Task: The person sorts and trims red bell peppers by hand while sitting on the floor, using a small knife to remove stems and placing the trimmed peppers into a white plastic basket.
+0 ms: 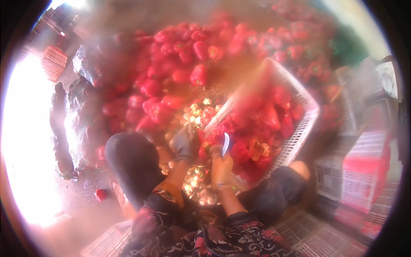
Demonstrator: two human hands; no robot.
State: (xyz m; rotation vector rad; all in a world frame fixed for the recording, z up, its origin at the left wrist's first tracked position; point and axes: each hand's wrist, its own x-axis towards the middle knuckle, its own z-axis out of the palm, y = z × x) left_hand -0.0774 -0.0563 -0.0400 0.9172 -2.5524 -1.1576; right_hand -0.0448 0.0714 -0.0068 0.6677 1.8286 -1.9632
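In my right hand (222, 168) is a knife with a short curved blade (226, 144), its tip pointing up and away from me. My left hand (186, 143), in a grey glove, is just left of it, near the crate's edge. Red pepper flesh shows between the two hands, but blur hides whether my left fingers hold it. Beside my right hand stands a white plastic crate (295, 141) with red bell peppers (269, 115) in it. Pale cut pepper cores (196, 112) lie beyond my left hand, and more pale scraps (194, 181) lie between my legs.
A large heap of red bell peppers (173, 74) spreads ahead. Stacked plastic crates (359, 176) stand at the right, with another crate (109, 239) behind me at the left. One red pepper (100, 194) is on the floor at the left. Haze blurs much of the view.
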